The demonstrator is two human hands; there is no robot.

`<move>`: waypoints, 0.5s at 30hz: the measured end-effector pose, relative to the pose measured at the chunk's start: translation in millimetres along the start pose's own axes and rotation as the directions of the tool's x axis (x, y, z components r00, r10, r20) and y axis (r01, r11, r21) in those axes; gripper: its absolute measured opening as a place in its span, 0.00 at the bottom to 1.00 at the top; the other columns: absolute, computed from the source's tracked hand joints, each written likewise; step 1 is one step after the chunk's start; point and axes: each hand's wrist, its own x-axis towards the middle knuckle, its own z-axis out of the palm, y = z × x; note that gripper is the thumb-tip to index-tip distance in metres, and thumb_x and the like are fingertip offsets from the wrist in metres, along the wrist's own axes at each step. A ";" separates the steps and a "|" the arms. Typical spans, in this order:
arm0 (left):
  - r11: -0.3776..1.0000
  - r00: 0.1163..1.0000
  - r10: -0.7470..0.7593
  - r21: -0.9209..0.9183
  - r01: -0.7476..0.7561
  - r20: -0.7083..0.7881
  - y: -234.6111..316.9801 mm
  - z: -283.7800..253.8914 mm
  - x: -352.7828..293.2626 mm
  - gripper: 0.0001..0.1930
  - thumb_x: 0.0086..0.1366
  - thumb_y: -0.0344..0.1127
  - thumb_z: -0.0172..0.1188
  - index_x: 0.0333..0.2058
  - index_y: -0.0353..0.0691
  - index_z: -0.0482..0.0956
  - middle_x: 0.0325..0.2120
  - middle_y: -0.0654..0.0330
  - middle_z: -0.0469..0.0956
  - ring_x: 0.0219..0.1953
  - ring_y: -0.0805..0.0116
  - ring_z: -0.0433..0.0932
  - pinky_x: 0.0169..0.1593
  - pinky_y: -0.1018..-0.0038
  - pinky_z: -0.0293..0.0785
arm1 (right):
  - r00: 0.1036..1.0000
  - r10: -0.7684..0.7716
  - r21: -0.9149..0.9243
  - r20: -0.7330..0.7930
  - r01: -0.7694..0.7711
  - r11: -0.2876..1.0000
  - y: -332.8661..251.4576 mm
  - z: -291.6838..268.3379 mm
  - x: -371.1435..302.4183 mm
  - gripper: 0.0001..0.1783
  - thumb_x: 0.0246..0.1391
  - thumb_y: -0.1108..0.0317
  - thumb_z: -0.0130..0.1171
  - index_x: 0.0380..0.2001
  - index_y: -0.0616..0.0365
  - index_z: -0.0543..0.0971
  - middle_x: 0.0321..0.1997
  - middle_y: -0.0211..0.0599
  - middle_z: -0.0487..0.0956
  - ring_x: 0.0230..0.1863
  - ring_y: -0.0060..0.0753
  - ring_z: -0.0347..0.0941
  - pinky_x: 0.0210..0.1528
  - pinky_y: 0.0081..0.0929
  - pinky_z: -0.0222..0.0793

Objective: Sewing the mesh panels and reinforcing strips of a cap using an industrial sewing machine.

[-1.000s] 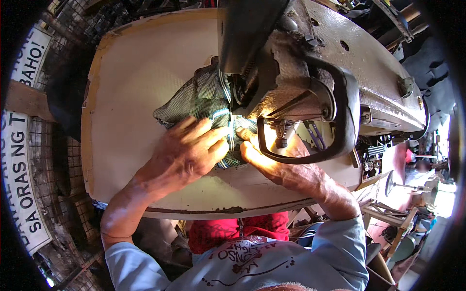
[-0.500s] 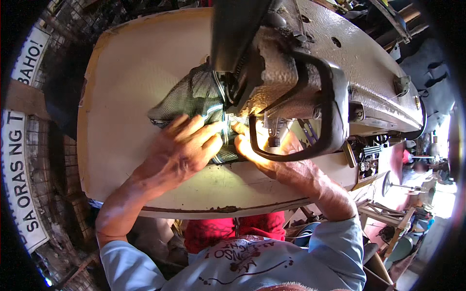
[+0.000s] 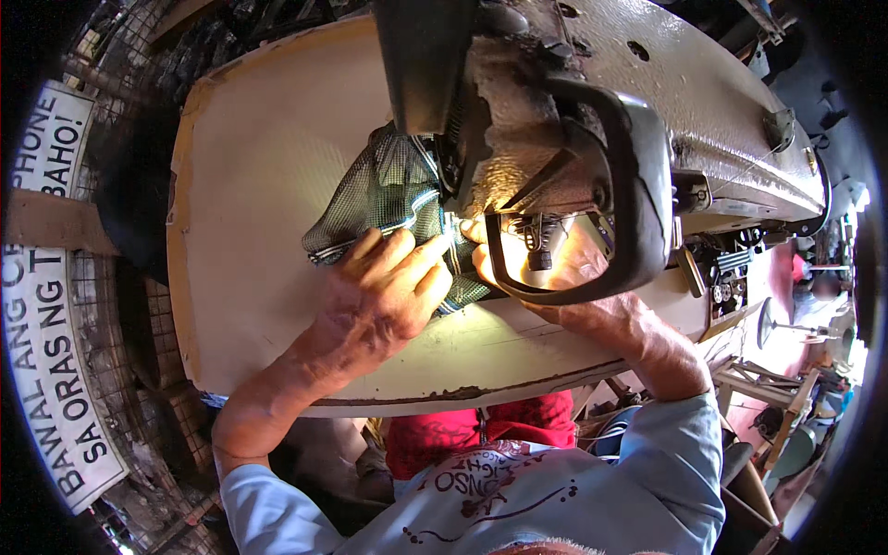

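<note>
A piece of dark mesh fabric (image 3: pixel 370 194) with pale striped edging lies bunched on the table under the head of a sewing machine (image 3: pixel 504 139). My left hand (image 3: pixel 377 294) grips its near left part, with bent fingers pressed along the edging. Close to the lit needle area, my right hand (image 3: pixel 575 266) pinches the fabric's right side. A black loop-shaped frame (image 3: pixel 638 203) on the machine partly covers this hand. The needle itself is hidden behind the machine head.
The pale tabletop (image 3: pixel 254 185) spreads left of the fabric and ends in a worn near edge. A dark post (image 3: pixel 421 65) stands in front of the machine. At far left are wire mesh and a white sign (image 3: pixel 69 388). Wooden frames (image 3: pixel 768 384) stand at right.
My view has swung left, so the table, fabric and hands appear further right. Both hands stay on the mesh fabric beside the needle area, with only slight finger movement.
</note>
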 end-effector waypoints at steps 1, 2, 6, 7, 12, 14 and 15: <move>0.999 1.000 -0.018 -0.028 0.018 -0.011 0.8 1.2 0.5 0.10 0.49 0.33 0.61 0.31 0.36 0.78 0.44 0.53 0.80 0.38 0.64 0.76 0.41 0.68 0.74 | 1.000 0.022 -0.019 -0.004 -0.022 1.000 0.0 -0.1 -0.6 0.14 0.55 0.62 0.62 0.46 0.46 0.80 0.34 0.32 0.79 0.37 0.40 0.76 0.37 0.38 0.73; 0.998 0.999 -0.035 -0.050 0.034 -0.023 1.8 2.4 0.6 0.10 0.49 0.33 0.61 0.30 0.36 0.78 0.44 0.53 0.80 0.38 0.64 0.76 0.41 0.67 0.74 | 1.000 0.019 -0.050 0.000 -0.019 0.999 -0.1 0.2 -1.3 0.14 0.55 0.62 0.63 0.46 0.45 0.81 0.33 0.32 0.79 0.36 0.39 0.76 0.37 0.38 0.73; 0.999 0.999 -0.034 -0.007 0.034 0.007 4.5 5.3 -0.1 0.09 0.50 0.31 0.61 0.30 0.35 0.78 0.43 0.54 0.81 0.37 0.64 0.76 0.40 0.67 0.73 | 0.999 -0.036 -0.028 0.023 0.037 0.999 5.3 1.1 -2.4 0.15 0.53 0.62 0.63 0.46 0.45 0.81 0.32 0.30 0.79 0.34 0.38 0.77 0.35 0.38 0.72; 1.000 0.999 -0.029 -0.007 0.029 0.017 4.6 5.3 -0.1 0.09 0.50 0.31 0.61 0.30 0.35 0.78 0.43 0.54 0.81 0.37 0.64 0.76 0.40 0.67 0.73 | 0.999 -0.041 -0.018 0.017 0.041 0.999 6.1 1.5 -2.2 0.16 0.52 0.63 0.63 0.46 0.45 0.81 0.32 0.30 0.79 0.34 0.38 0.77 0.35 0.38 0.72; 0.999 0.999 -0.034 -0.007 0.034 0.025 3.8 2.7 0.1 0.08 0.50 0.30 0.62 0.30 0.35 0.78 0.43 0.54 0.81 0.37 0.64 0.76 0.40 0.66 0.74 | 0.997 -0.079 -0.056 -0.017 0.078 0.995 7.1 3.0 -1.9 0.12 0.51 0.63 0.62 0.41 0.48 0.81 0.31 0.31 0.78 0.33 0.39 0.76 0.34 0.39 0.72; 0.999 0.999 -0.041 -0.002 0.041 0.037 3.2 1.4 -0.2 0.08 0.50 0.30 0.62 0.30 0.35 0.78 0.43 0.54 0.81 0.37 0.63 0.76 0.40 0.66 0.74 | 0.999 -0.041 -0.014 -0.014 0.041 0.999 6.4 5.0 -1.3 0.11 0.51 0.63 0.62 0.39 0.48 0.80 0.30 0.31 0.78 0.33 0.39 0.76 0.33 0.39 0.72; 0.999 0.999 -0.039 -0.004 0.040 0.036 3.1 1.1 -0.5 0.08 0.50 0.30 0.62 0.31 0.35 0.78 0.43 0.54 0.81 0.37 0.63 0.76 0.40 0.66 0.74 | 0.999 -0.033 0.000 -0.027 0.033 0.999 6.0 6.6 -0.6 0.10 0.52 0.63 0.62 0.38 0.49 0.80 0.30 0.32 0.77 0.33 0.40 0.76 0.33 0.39 0.72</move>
